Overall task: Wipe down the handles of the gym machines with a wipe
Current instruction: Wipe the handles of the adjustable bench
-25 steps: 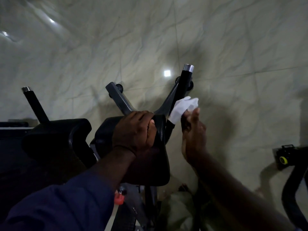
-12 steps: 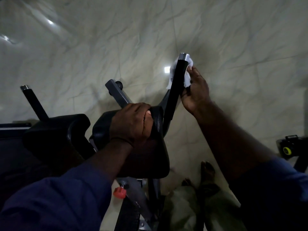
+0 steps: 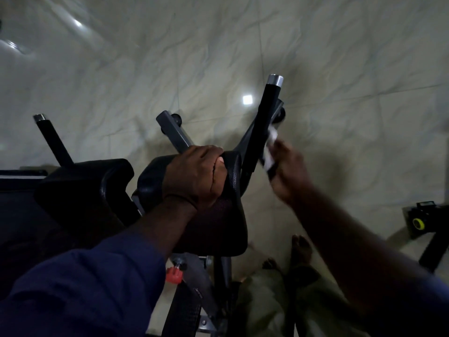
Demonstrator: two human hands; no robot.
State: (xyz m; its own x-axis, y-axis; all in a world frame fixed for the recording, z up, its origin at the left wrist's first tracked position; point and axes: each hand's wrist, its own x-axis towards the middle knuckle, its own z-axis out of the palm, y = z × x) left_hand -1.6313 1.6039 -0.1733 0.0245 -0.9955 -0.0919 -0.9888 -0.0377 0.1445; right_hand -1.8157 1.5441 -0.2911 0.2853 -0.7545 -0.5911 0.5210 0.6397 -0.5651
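A black handle (image 3: 266, 113) with a silver end cap rises from the gym machine at centre right. My right hand (image 3: 286, 169), blurred, holds a white wipe (image 3: 270, 147) against the lower right side of this handle. My left hand (image 3: 196, 176) grips the top edge of the black arm pad (image 3: 218, 222) just left of the handle. A second black handle (image 3: 52, 139) with a silver cap stands at the far left beyond another black pad (image 3: 85, 186).
A grey frame bar (image 3: 173, 132) slopes up between the pads. A red adjustment knob (image 3: 174, 274) sits under the pad. Another machine part with a yellow knob (image 3: 418, 223) stands at the right edge. My bare foot (image 3: 301, 249) is on the pale marble floor (image 3: 340, 57).
My right hand slid the wipe up from the handle's base to its silver tip, then back down to the lower part. My left hand stayed on the pad.
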